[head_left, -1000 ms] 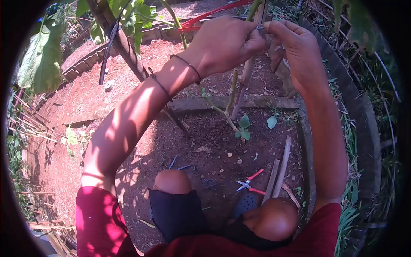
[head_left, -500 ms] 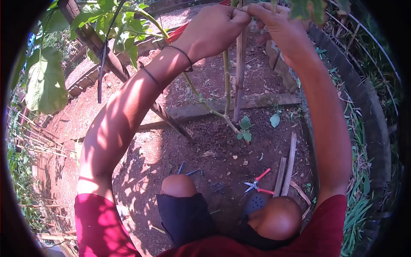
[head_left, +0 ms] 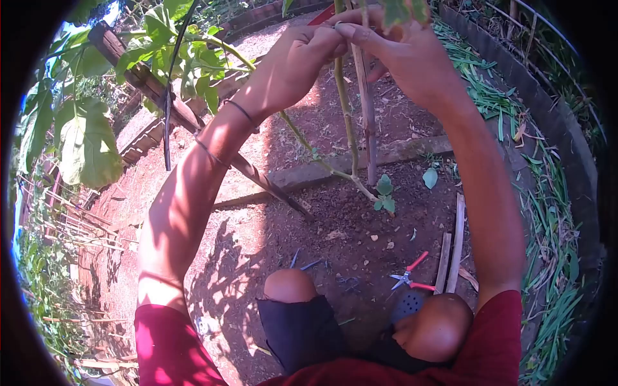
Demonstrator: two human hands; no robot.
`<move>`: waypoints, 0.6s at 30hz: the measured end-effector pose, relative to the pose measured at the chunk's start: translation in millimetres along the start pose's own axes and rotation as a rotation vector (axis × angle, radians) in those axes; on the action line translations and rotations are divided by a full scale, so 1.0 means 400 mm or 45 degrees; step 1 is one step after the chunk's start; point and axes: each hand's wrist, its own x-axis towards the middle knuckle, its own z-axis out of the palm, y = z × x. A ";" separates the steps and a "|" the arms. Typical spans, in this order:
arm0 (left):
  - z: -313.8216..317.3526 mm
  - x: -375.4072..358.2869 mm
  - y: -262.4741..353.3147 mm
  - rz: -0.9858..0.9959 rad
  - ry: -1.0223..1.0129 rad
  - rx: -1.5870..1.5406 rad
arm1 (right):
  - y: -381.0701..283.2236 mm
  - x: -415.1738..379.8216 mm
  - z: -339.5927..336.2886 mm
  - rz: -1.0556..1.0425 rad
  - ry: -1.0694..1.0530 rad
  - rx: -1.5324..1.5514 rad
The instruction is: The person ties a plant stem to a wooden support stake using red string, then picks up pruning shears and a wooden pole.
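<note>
My left hand (head_left: 293, 67) and my right hand (head_left: 409, 61) meet at the top of the view, beside a green plant stem (head_left: 342, 96) and an upright wooden stake (head_left: 366, 109). Both hands are closed, thumbs and fingertips pinched close together. Whatever they pinch is too small to make out. The stem rises from the soil and forks low down, with small leaves (head_left: 385, 193) at its base. Part of a red object (head_left: 324, 15) shows behind my fingers.
Red-handled pruning shears (head_left: 407, 275) lie on the soil near my knee, next to two wooden sticks (head_left: 456, 241). A slanted wooden post (head_left: 151, 87) and large leaves (head_left: 90, 145) stand at left. A curved border (head_left: 560, 122) runs along the right.
The view has shifted, so the ground, stake and shears appear farther right and lower. My hands stay together by the stem, their fingertips still pinched.
</note>
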 end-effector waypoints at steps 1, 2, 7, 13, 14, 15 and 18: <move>0.001 -0.005 0.001 0.025 0.005 -0.118 | 0.026 0.008 0.012 -0.193 -0.063 0.105; -0.017 -0.004 -0.006 0.041 -0.051 0.066 | 0.027 0.008 0.027 -0.386 -0.121 0.212; -0.031 -0.021 -0.016 0.013 -0.152 0.111 | 0.048 -0.038 0.009 -0.512 0.178 -0.540; -0.072 -0.030 -0.025 0.196 -0.377 0.281 | 0.069 -0.065 0.007 -0.969 0.271 -0.750; -0.074 -0.036 -0.016 0.186 -0.386 0.320 | 0.073 -0.068 0.009 -1.023 0.290 -0.763; -0.076 -0.042 -0.006 0.176 -0.396 0.359 | 0.077 -0.068 0.011 -1.022 0.296 -0.755; -0.089 -0.043 -0.024 -0.299 -0.303 0.216 | 0.084 -0.071 0.013 -1.085 0.393 -0.643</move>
